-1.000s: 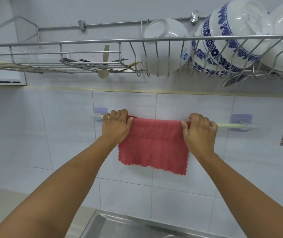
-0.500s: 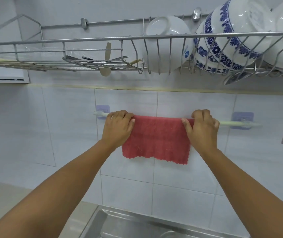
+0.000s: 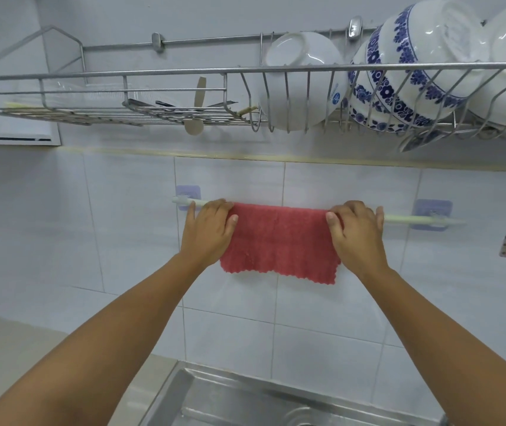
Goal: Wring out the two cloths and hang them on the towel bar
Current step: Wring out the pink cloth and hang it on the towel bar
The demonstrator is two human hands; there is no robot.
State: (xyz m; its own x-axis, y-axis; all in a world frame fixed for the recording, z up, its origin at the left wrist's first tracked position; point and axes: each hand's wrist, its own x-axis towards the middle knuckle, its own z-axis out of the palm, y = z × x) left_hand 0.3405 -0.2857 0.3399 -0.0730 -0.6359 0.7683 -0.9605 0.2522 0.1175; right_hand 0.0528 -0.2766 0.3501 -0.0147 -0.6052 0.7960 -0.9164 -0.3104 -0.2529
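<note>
A red cloth hangs draped over the pale towel bar on the tiled wall, its scalloped lower edge hanging free, a little lower at the right corner. The left hand grips the cloth's left edge at the bar, fingers curled over the top and thumb pressed on the front of the fabric. The right hand holds the right edge the same way, thumb on the cloth's front. The bar sits in two bluish wall mounts, one to each side of the hands. Only this one cloth is in view. Above, a wire rack carries utensils at left and upturned bowls at right, some patterned in blue. A steel sink lies below, near the viewer.
</note>
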